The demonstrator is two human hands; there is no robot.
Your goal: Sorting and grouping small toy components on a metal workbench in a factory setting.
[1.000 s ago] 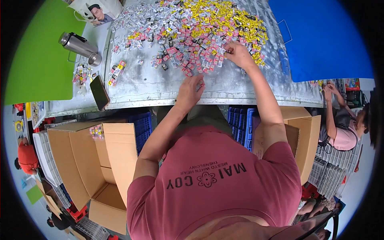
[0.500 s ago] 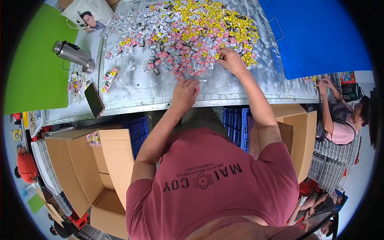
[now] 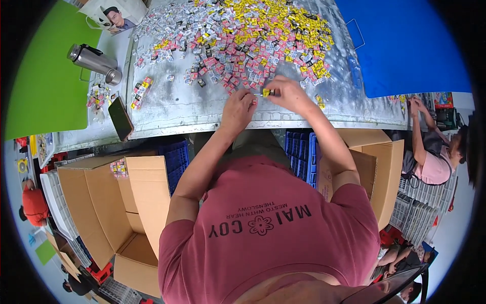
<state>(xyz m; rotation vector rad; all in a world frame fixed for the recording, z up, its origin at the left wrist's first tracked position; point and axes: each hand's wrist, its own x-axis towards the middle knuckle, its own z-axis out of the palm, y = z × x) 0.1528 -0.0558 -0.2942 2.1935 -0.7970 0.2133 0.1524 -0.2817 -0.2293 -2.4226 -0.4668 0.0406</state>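
At the near edge of the table, my left hand (image 3: 238, 110) is closed around a thin pale rod (image 3: 258, 94), with a small pinkish piece showing at its fingers. Right beside it, my right hand (image 3: 289, 95) pinches a small yellow-and-black piece (image 3: 267, 92) against the rod's tip; whether the rod passes through it I cannot tell. Beyond both hands spreads a wide heap of small printed pieces (image 3: 243, 48), white and grey to the left, pink in the middle, yellow to the right. A few yellow pieces (image 3: 319, 101) lie apart, near my right wrist.
On the left are a short row of joined pieces (image 3: 141, 92), a phone (image 3: 120, 119), a steel flask (image 3: 93, 59) and a printed bag (image 3: 114, 17). Open cardboard boxes (image 3: 147, 187) and blue crates (image 3: 300, 157) flank me. A blue board (image 3: 410, 50) covers the right; a co-worker (image 3: 434, 162) sits there.
My right hand has come from the heap's edge toward my left hand, bringing a yellow-and-black piece to the rod. The left hand stays nearly in place.
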